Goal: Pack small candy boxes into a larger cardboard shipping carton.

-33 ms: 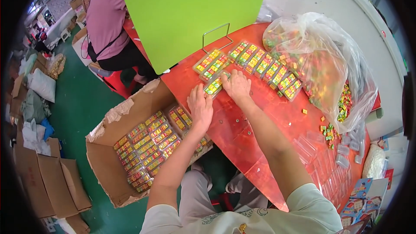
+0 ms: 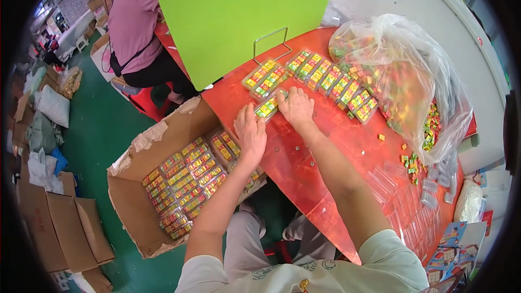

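Note:
Between my two hands is a clear plastic case [image 2: 266, 109] filled with small yellow, green and red blocks. My left hand [image 2: 251, 132] is closed on its near left end, and my right hand [image 2: 297, 107] grips its right end, fingers bent over it. Just beyond lie two more filled cases [image 2: 267, 78] side by side. A slanting row of filled cases [image 2: 331, 80] runs to the right of my right hand. The undersides of my fingers are hidden.
A torn-edged cardboard box [image 2: 127, 201] full of filled cases stands left below the red table [image 2: 293, 157]. At right are a clear bag [image 2: 401, 65] of blocks, loose blocks [image 2: 412, 168] and unfilled clear cases [image 2: 412, 228]. A green panel [image 2: 239, 16] stands behind; a person [image 2: 133, 27] sits beyond.

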Tool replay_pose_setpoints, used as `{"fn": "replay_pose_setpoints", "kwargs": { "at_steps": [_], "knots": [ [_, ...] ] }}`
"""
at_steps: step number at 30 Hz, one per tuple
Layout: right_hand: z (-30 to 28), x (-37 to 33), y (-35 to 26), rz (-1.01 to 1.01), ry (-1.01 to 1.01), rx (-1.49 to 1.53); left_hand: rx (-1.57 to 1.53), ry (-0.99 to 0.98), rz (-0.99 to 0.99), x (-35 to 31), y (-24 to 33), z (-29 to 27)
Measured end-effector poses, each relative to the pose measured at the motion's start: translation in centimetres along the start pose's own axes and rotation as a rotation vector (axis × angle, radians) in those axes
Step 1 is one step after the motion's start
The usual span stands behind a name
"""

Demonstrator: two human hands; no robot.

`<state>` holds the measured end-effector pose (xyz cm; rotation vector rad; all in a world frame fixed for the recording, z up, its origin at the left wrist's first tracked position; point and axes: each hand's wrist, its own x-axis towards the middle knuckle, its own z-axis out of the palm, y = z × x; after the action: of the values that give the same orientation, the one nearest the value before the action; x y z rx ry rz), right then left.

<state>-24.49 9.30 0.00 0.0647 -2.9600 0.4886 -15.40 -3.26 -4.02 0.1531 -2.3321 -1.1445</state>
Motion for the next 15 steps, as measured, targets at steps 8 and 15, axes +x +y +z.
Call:
{"fn": "replay_pose_setpoints", "kwargs": {
  "at_steps": [8, 15],
  "knots": [
    [-0.3, -7.6, -1.4, -0.147, 0.065, 0.076, -0.267, 0.129, -0.184, -6.3, 0.4, -3.7],
    [-0.2, -12.7, -2.1, -0.239, 0.07, 0.149, -0.695, -0.055, -0.641, -10.2, 1.9, -9.8]
  ]
}}
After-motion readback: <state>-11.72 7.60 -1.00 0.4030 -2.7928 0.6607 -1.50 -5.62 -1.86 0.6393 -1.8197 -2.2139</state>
